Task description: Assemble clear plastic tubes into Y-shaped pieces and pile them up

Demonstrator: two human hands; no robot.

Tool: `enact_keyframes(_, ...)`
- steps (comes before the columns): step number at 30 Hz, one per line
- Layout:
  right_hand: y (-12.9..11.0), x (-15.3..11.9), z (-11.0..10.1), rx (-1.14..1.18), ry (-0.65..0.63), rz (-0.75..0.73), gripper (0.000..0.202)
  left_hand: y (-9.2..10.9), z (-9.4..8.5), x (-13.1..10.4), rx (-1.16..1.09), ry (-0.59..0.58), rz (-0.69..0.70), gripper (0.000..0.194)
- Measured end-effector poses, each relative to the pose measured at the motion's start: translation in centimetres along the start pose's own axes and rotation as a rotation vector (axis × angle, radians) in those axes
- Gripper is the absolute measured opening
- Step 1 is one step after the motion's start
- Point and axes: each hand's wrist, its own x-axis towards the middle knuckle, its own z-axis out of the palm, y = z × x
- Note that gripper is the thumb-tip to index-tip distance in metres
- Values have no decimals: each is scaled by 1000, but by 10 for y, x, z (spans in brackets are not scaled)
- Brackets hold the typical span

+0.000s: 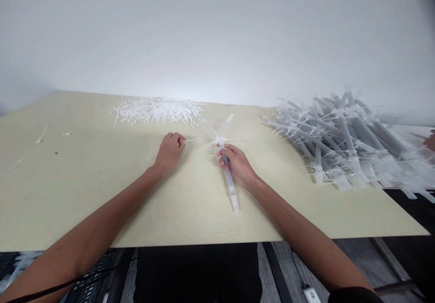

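My right hand (237,163) grips a grey tube (229,178) with its fingers wrapped round the upper part. A translucent Y-shaped branch sits at the tube's far end, with thin white tails sticking out sideways at the joint. The near end carries a clear sleeve. To the left, my left hand (171,150) pinches a thin white cable tie (190,140), which points toward the branched end but stays apart from it. Behind my left hand lies a heap of white cable ties (158,110).
At the right a large pile of similar grey tubes (346,131) covers the table (102,194) and reaches past its right side. Loose white scraps (42,133) lie at the left. Another person's hand (431,141) shows at the right edge. A white wall stands behind.
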Motion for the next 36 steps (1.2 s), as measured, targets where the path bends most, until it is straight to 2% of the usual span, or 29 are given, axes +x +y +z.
enact_keyframes(5, -1, 0, 1, 20, 5, 1, 24, 16, -5, -6, -317, 39, -193, 28)
enact_keyframes(10, 2, 2, -1, 53, -1, -44, 21, 26, -5, -12, -530, 37, -247, 29)
enact_keyframes(14, 2, 1, -1, 85, 31, -54, 37, 31, -5, -15, -540, 32, -233, 30)
enact_keyframes(18, 0, 0, 1, 104, 33, -44, 54, 38, -4, -22, -489, -21, -194, 28)
enact_keyframes(22, -2, -1, 2, 94, 38, -61, 56, 43, -1, -26, -528, -65, -195, 29)
enact_keyframes(28, -2, 1, -2, 116, 34, -78, 52, 36, 0, -22, -496, 3, -264, 28)
enact_keyframes(30, -1, 1, -3, 121, 30, -75, 52, 34, 1, -21, -508, -7, -282, 28)
enact_keyframes(32, 0, 1, -2, 118, 21, -62, 53, 33, 2, -21, -589, -39, -291, 27)
enact_keyframes(36, 1, -1, 4, 118, -1, -19, 56, 36, 8, -24, -905, -165, -348, 28)
